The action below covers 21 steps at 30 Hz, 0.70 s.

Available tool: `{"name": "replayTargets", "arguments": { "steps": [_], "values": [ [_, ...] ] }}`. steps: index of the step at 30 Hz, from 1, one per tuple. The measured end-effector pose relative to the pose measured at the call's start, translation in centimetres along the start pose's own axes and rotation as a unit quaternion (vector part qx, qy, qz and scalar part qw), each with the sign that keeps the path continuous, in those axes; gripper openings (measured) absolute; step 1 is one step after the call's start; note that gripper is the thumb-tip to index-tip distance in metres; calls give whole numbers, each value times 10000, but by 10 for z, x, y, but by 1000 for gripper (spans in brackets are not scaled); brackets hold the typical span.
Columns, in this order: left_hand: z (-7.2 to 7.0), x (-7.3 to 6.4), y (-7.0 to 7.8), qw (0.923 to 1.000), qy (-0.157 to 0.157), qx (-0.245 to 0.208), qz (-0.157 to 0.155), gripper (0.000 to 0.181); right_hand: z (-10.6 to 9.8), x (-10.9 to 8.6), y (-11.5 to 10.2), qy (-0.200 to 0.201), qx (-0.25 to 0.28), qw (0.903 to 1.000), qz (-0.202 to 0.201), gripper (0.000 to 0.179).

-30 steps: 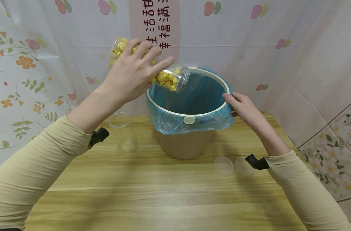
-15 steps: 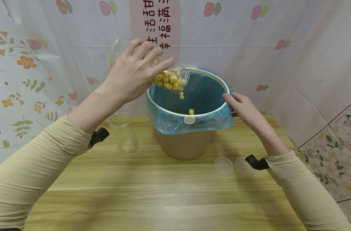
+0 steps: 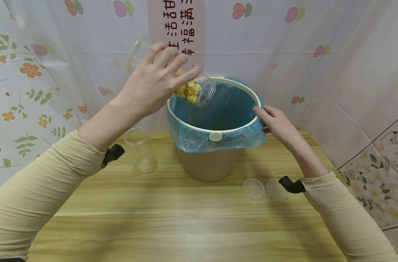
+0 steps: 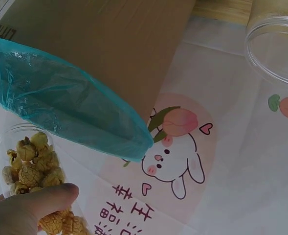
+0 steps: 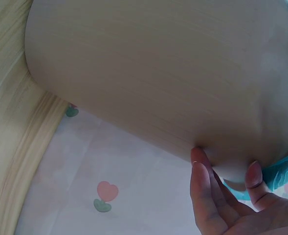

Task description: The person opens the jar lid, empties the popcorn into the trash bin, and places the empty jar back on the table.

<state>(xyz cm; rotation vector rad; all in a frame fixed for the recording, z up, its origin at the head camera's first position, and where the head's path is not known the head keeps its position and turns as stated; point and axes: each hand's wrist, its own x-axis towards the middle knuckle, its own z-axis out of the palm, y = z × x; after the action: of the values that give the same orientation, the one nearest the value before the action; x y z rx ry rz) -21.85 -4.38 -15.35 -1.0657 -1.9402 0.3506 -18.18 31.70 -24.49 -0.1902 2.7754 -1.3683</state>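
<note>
In the head view my left hand (image 3: 159,80) grips a clear plastic jar (image 3: 208,92), tilted with its uncapped mouth over the bin's left side. Yellow popcorn (image 3: 190,91) lies in the lower half near the mouth; the jar's raised base end looks nearly bare. The left wrist view shows my thumb across the jar, with popcorn (image 4: 33,161) inside. A beige trash bin (image 3: 209,165) stands upright, lined with a blue plastic bag (image 3: 194,141) folded over its rim. My right hand (image 3: 279,123) holds the rim's right side, thumb on top, fingers against the outer wall (image 5: 153,73).
A second clear jar (image 3: 141,153) stands uncapped on the wooden table (image 3: 186,218), left of the bin. Two clear round lids (image 3: 253,189) lie side by side at the bin's front right. A printed cloth (image 3: 271,47) hangs close behind.
Popcorn has slid toward the jar's mouth and some has dropped into the bin, so the jar holds less. Its base end has risen slightly. My right hand has stayed put.
</note>
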Motion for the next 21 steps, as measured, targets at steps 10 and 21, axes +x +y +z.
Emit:
{"name": "replayTargets", "arguments": {
  "steps": [10, 21],
  "values": [
    [-5, 3, 0, 9993, -336, 112, 142, 65, -2, 2, 2, -93, 42, 9999, -25, 64],
    [-6, 4, 1, 9981, -441, 369, 229, 68, -1, 1, 1, -103, 40, 9999, -58, 63]
  ]
}}
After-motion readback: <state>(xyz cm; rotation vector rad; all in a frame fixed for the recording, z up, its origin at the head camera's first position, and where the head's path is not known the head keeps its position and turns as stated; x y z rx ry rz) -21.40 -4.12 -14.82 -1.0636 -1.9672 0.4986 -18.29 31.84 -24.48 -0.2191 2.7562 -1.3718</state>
